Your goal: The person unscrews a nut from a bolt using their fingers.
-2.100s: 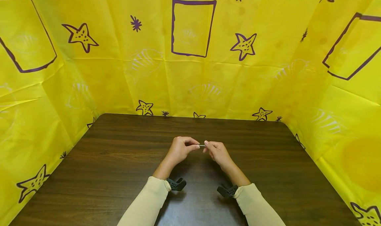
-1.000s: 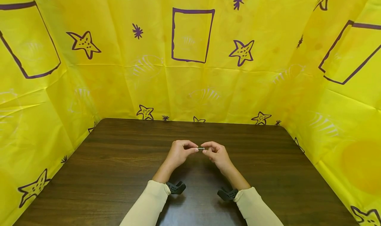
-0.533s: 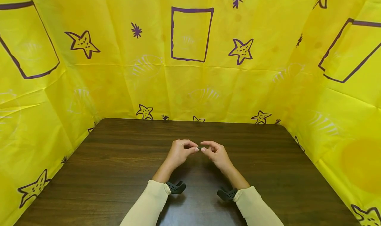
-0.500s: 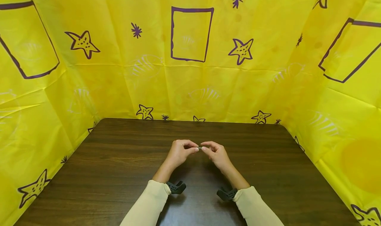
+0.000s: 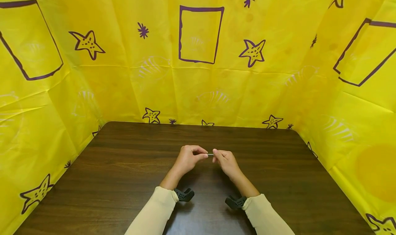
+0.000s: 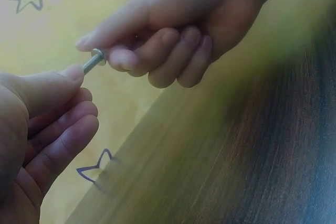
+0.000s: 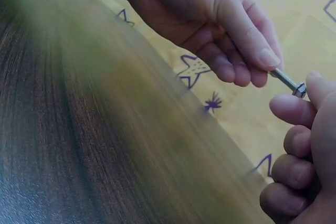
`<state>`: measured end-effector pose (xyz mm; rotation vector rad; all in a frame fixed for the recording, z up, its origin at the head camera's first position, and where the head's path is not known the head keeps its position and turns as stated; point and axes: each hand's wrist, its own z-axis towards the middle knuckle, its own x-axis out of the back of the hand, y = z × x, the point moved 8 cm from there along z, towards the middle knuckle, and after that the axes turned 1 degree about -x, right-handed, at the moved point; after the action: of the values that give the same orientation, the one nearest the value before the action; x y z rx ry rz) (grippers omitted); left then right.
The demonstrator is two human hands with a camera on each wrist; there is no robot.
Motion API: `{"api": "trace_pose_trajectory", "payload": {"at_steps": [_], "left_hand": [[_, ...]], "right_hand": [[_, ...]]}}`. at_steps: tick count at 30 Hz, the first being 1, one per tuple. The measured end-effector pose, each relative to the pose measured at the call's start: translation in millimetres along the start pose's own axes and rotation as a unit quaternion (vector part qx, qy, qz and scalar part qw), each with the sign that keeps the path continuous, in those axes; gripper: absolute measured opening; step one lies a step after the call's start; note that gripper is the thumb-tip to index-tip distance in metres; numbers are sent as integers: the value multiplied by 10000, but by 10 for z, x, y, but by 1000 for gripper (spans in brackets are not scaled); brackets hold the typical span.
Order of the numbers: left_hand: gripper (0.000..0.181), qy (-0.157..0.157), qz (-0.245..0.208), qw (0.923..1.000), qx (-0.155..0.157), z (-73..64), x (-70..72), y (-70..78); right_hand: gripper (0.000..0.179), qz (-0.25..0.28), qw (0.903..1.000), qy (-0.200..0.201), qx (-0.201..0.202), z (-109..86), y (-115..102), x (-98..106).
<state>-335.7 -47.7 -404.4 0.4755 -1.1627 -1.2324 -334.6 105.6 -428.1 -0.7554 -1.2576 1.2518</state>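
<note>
A thin metal bolt (image 7: pixel 286 80) is held level above the table, between the two hands. My left hand (image 5: pixel 187 159) pinches its shank between thumb and index finger, hiding the tip. At the other end is a wider flanged, six-sided piece (image 6: pixel 98 55); whether this is the bolt's head or a nut on it, I cannot tell. My right hand (image 5: pixel 227 162) has thumb and index finger on that flanged end, the other fingers curled in towards the palm, as the left wrist view shows.
Under the hands lies a dark wood-grain table (image 5: pixel 130 187) with rounded far corners. Yellow cloth (image 5: pixel 201 80) printed with starfish and fish hangs round its back and sides. Each wrist wears a black strap mount (image 5: pixel 184 195), close above the tabletop.
About a second ago the right thumb and index finger stood apart round the bolt's end; now they have come together on it. The left hand keeps its pinch, almost still.
</note>
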Motion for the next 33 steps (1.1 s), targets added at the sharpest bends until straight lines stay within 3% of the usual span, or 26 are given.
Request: {"api": "trace_pose_trajectory", "payload": {"at_steps": [5,15,25,33], "left_hand": [[4,15,55,10000,-48,2,17,12],[6,18,60,10000,-37,13,33,-9],[5,130,-115,9998,-20,10,54,-7],[5,222,-291,9993,-59,-3,64,-13]], "right_hand": [[37,175,9997,-173,1,-73,-226,-9],[22,823,9963,-223,131,-81,-216,1],[19,869,9927,-102,833,-98,-284,44],[19,939,9913,-46,922,-85,-309,48]]}}
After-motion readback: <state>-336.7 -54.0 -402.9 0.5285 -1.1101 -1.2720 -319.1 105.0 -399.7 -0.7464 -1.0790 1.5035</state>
